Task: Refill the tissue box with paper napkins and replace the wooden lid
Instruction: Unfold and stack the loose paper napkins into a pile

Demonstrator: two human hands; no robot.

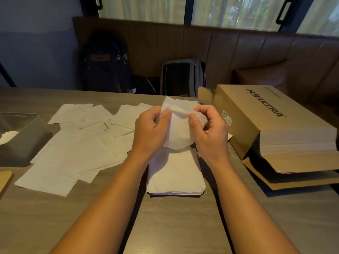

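Both hands hold one white paper napkin (178, 125) up over the table's middle. My left hand (152, 129) pinches its left edge and my right hand (208, 129) pinches its right edge. Directly below lies a neat stack of folded napkins (176, 173). Several loose napkins (82, 143) are spread flat across the table to the left. The grey tissue box (20, 140) stands open at the far left edge, with a white napkin showing inside. A corner of the wooden lid (4, 180) shows at the left edge, in front of the box.
A brown cardboard box (266, 118) with black lettering rests tilted on flattened cardboard (286, 175) at the right. Behind the wooden table (174, 226) runs a brown bench with a dark bag (106, 65) and a grey backpack (183, 77).
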